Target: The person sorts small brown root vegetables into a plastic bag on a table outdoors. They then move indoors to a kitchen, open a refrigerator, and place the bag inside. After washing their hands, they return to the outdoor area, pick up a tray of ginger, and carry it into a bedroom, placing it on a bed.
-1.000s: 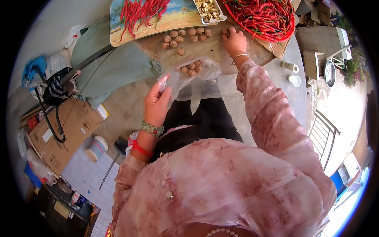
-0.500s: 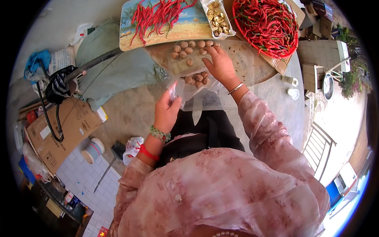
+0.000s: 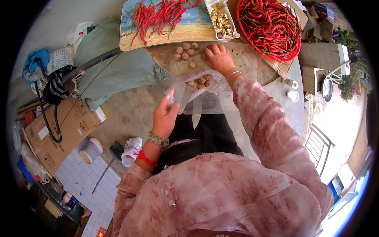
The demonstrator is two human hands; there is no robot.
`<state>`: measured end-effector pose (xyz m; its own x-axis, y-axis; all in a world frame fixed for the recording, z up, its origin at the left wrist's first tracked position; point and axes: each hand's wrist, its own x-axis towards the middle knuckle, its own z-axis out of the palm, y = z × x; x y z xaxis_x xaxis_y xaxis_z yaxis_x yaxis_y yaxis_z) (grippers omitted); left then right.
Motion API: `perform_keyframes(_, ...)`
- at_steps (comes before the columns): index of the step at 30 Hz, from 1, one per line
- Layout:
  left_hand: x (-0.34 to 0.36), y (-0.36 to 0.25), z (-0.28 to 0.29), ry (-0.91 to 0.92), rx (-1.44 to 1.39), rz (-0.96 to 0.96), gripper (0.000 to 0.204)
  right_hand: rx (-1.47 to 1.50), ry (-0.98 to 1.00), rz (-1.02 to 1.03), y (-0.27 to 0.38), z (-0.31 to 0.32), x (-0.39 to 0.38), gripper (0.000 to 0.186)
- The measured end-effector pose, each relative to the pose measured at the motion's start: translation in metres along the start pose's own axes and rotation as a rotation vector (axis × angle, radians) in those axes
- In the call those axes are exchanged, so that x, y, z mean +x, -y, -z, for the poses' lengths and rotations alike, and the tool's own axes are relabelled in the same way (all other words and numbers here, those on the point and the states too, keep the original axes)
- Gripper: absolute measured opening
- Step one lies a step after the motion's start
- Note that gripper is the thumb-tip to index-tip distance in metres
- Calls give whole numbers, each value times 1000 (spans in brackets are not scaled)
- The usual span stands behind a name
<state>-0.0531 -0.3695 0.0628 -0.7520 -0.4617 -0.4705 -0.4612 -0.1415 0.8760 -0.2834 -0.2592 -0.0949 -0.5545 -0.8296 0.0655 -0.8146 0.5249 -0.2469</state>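
My left hand [image 3: 165, 114] is closed on the rim of a clear plastic bag [image 3: 182, 89], whose mouth faces the table. Several brown walnuts [image 3: 201, 80] lie inside the bag. Beyond it, more unshelled walnuts [image 3: 185, 56] rest on a clear plastic sheet at the table's near edge. My right hand [image 3: 222, 60] is over the right end of this group, with its fingers curled round walnuts. The palm hides part of what it grips.
A picture-printed tray [image 3: 158, 40] holds red chillies; beside it stands a white box [image 3: 236, 34] of shelled walnuts. A red basket [image 3: 299, 46] heaped with chillies stands at the far right. Grey-green cloth [image 3: 118, 75] drapes to the left, above a cardboard box [image 3: 59, 134].
My right hand has shifted slightly right and its fingers have curled over walnuts. The bag's mouth has been lifted and spread wider by my left hand.
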Motion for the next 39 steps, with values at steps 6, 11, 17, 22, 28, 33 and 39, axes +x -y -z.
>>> perform_keyframes(6, 3, -3, -1, 8, 28, 6, 43, 41, 63, -56, 5, 1, 11, 48)
perform_keyframes(11, 5, -5, -3, 24, 5, 20, 43, 92, -50, -87, 6, -13, 14, 39)
perform_keyframes(17, 7, -5, -6, 9, 3, 10, 43, 113, -130, -247, 23, -20, 18, 35)
perform_keyframes(22, 7, -9, -8, 25, 74, 31, 43, 157, -185, -384, 25, -24, 13, 29)
perform_keyframes(28, 5, -6, -8, 1, 0, 36, 44, 106, -135, -351, 19, -22, -21, 30)
perform_keyframes(33, 5, -4, -6, -16, 5, 36, 44, 121, -88, -224, 20, -19, -34, 21)
perform_keyframes(39, 8, -7, -8, -5, 15, 38, 46, 482, -159, -379, -5, -1, -33, 30)
